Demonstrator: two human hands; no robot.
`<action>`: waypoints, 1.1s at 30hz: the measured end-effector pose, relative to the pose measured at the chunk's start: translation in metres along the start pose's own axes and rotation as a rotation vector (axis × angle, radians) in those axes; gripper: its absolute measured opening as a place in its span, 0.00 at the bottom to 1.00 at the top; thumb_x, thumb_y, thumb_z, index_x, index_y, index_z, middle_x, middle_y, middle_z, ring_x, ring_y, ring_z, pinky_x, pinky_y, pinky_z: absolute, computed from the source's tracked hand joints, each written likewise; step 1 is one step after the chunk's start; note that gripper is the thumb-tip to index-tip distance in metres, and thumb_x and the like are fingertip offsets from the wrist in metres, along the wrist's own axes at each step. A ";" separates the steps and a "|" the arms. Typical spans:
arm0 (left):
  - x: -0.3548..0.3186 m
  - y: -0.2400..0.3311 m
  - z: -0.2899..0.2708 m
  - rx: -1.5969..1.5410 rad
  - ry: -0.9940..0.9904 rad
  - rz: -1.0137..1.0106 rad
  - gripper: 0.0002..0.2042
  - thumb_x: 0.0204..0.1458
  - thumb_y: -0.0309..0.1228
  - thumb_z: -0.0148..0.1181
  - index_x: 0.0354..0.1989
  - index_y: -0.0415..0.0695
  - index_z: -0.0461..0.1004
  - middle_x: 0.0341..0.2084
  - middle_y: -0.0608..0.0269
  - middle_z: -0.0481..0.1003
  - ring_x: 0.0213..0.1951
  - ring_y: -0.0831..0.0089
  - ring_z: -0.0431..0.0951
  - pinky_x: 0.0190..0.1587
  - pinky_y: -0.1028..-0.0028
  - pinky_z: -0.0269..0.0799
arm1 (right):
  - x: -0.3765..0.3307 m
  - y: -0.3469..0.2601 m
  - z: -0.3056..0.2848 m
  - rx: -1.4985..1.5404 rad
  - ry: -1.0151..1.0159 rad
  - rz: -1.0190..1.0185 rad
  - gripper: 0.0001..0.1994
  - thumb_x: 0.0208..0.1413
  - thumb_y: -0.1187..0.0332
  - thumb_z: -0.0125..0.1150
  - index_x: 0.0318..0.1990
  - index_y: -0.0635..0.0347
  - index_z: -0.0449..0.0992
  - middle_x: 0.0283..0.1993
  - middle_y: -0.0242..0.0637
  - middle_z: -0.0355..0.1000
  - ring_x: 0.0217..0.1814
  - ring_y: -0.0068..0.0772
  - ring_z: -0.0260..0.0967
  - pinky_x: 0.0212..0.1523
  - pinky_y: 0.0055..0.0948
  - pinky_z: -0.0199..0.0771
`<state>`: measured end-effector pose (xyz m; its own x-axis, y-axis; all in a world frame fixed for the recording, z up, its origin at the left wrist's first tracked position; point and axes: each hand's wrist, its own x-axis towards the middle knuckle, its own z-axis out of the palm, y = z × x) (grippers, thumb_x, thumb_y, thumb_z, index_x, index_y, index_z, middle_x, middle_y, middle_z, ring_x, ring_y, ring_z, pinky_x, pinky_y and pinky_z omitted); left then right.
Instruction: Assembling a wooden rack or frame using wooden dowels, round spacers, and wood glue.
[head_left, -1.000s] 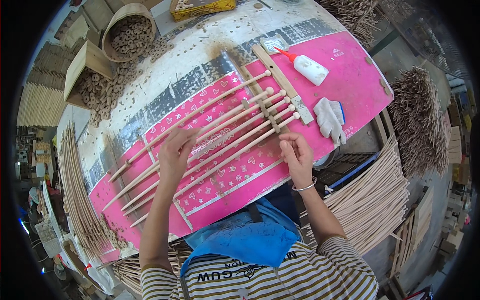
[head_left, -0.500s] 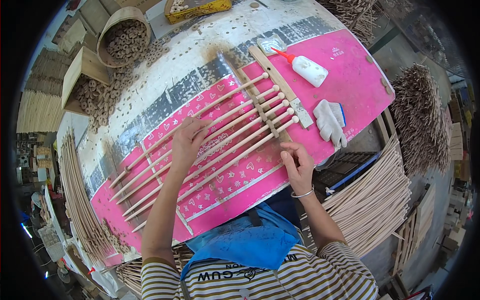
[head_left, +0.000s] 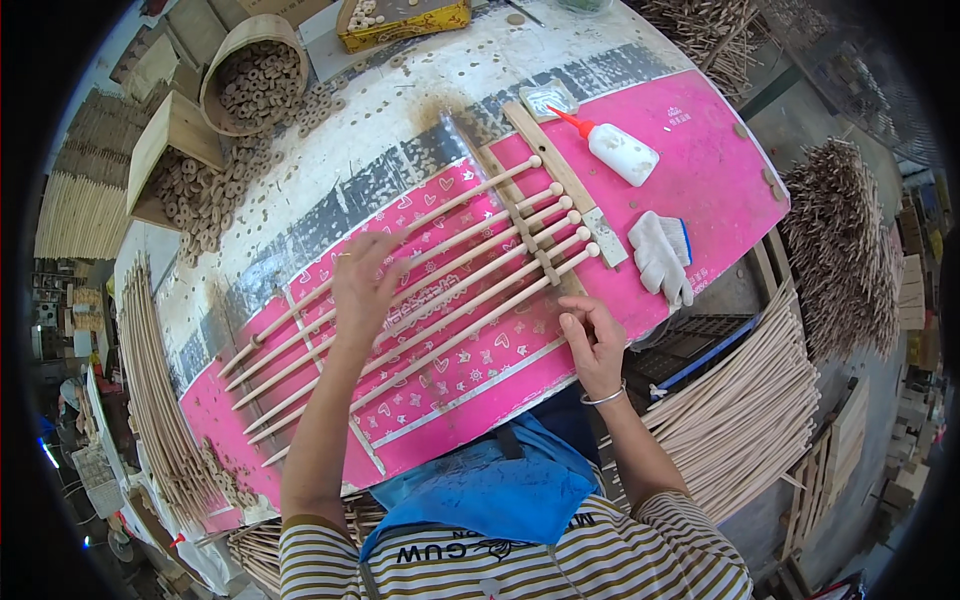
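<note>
Several thin wooden sticks (head_left: 470,282) lie side by side, slanting across a pink patterned sheet (head_left: 480,350). Each has a round ball at its right end and a pointed left end. A notched wooden rack (head_left: 535,245) supports them near the balls. The farthest stick (head_left: 465,193) carries a small wooden ring (head_left: 256,341) near its tip. Over the middle of the sticks is my left hand (head_left: 367,285), its fingers smeared by motion. My right hand (head_left: 597,345) hovers by the rack's near end, loosely curled, thumb and forefinger slightly apart with nothing visible between them.
A glue bottle (head_left: 623,153) with a red nozzle and a white glove (head_left: 661,258) lie right of a wooden bar (head_left: 565,180). Far left, a round tub (head_left: 228,75) and tipped wooden box (head_left: 150,160) spill wooden rings. Stick bundles (head_left: 740,400) stand around the table.
My left hand has shifted slightly left and its fingers are now blurred near the farthest stick. My right hand has barely moved. The whole view has shifted slightly.
</note>
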<state>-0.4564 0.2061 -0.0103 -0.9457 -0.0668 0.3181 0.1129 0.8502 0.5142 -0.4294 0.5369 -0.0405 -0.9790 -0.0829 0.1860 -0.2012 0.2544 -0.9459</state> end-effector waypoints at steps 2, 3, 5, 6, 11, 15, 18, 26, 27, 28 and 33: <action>0.003 -0.020 -0.006 -0.019 0.052 0.052 0.16 0.56 0.30 0.69 0.54 0.49 0.83 0.43 0.60 0.80 0.48 0.59 0.79 0.50 0.59 0.71 | -0.001 0.002 -0.002 0.006 0.006 -0.010 0.10 0.66 0.70 0.66 0.51 0.63 0.81 0.26 0.30 0.70 0.25 0.19 0.64 0.26 0.23 0.62; 0.001 -0.026 -0.013 0.050 0.018 0.003 0.16 0.56 0.29 0.68 0.54 0.48 0.83 0.44 0.58 0.80 0.47 0.58 0.79 0.50 0.58 0.72 | -0.002 0.003 -0.001 0.001 0.005 -0.004 0.10 0.66 0.70 0.66 0.51 0.63 0.81 0.27 0.30 0.70 0.26 0.19 0.64 0.27 0.23 0.62; -0.007 -0.050 -0.021 0.162 0.004 -0.013 0.17 0.55 0.27 0.68 0.54 0.47 0.83 0.42 0.57 0.79 0.46 0.55 0.79 0.47 0.59 0.73 | -0.001 0.002 0.000 -0.004 -0.003 -0.009 0.10 0.66 0.70 0.66 0.51 0.63 0.81 0.27 0.30 0.70 0.26 0.19 0.64 0.27 0.23 0.63; -0.009 -0.054 -0.024 0.165 0.013 -0.018 0.17 0.55 0.27 0.68 0.54 0.47 0.83 0.42 0.57 0.79 0.46 0.55 0.79 0.47 0.59 0.73 | -0.001 0.002 0.000 0.003 0.003 -0.008 0.10 0.66 0.71 0.66 0.51 0.63 0.81 0.27 0.30 0.70 0.26 0.20 0.64 0.27 0.23 0.62; -0.020 -0.058 -0.036 0.219 -0.043 -0.037 0.13 0.53 0.24 0.67 0.48 0.44 0.83 0.34 0.58 0.74 0.42 0.54 0.77 0.45 0.56 0.73 | -0.001 -0.002 0.006 0.097 -0.031 0.013 0.10 0.68 0.71 0.62 0.53 0.64 0.80 0.28 0.23 0.70 0.29 0.13 0.64 0.29 0.17 0.63; -0.026 -0.004 -0.054 0.240 0.137 0.104 0.10 0.56 0.22 0.63 0.46 0.45 0.84 0.34 0.60 0.73 0.39 0.59 0.76 0.40 0.61 0.72 | 0.009 -0.035 0.034 0.275 -0.215 0.063 0.14 0.69 0.70 0.61 0.58 0.63 0.79 0.33 0.28 0.75 0.32 0.14 0.69 0.32 0.18 0.67; -0.050 0.030 -0.074 0.387 0.145 0.243 0.15 0.49 0.20 0.63 0.45 0.46 0.84 0.34 0.64 0.71 0.38 0.65 0.74 0.38 0.65 0.72 | 0.028 -0.066 0.067 0.683 -0.367 0.379 0.20 0.72 0.64 0.59 0.66 0.63 0.73 0.33 0.29 0.75 0.30 0.15 0.70 0.30 0.17 0.66; -0.118 0.061 -0.155 0.422 0.041 -0.003 0.30 0.51 0.34 0.73 0.66 0.52 0.76 0.54 0.60 0.77 0.56 0.57 0.75 0.58 0.56 0.69 | 0.042 -0.073 0.091 0.875 -0.285 0.481 0.13 0.72 0.57 0.61 0.45 0.58 0.81 0.29 0.27 0.77 0.27 0.16 0.72 0.26 0.18 0.70; -0.127 0.055 -0.167 0.405 0.076 -0.048 0.31 0.51 0.38 0.73 0.66 0.52 0.75 0.56 0.61 0.76 0.57 0.56 0.76 0.58 0.55 0.69 | 0.045 -0.073 0.084 0.866 -0.283 0.473 0.13 0.72 0.57 0.60 0.45 0.58 0.81 0.29 0.27 0.77 0.27 0.16 0.72 0.26 0.18 0.70; -0.139 0.049 -0.177 0.363 0.073 -0.131 0.30 0.51 0.39 0.73 0.65 0.49 0.76 0.53 0.57 0.78 0.55 0.55 0.78 0.56 0.57 0.71 | 0.047 -0.075 0.079 0.860 -0.289 0.467 0.13 0.72 0.58 0.60 0.46 0.58 0.81 0.29 0.27 0.77 0.27 0.16 0.72 0.27 0.18 0.70; -0.172 0.031 -0.180 0.163 -0.045 -0.241 0.19 0.55 0.34 0.70 0.55 0.44 0.81 0.41 0.57 0.81 0.43 0.55 0.82 0.45 0.61 0.76 | 0.046 -0.079 0.082 0.889 -0.360 0.414 0.13 0.74 0.59 0.58 0.47 0.59 0.81 0.29 0.27 0.75 0.27 0.15 0.70 0.28 0.17 0.68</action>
<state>-0.2358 0.1500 0.0939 -0.9524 -0.2566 0.1646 -0.1634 0.8856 0.4348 -0.4565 0.4345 0.0209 -0.8697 -0.4705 -0.1495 0.3864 -0.4603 -0.7993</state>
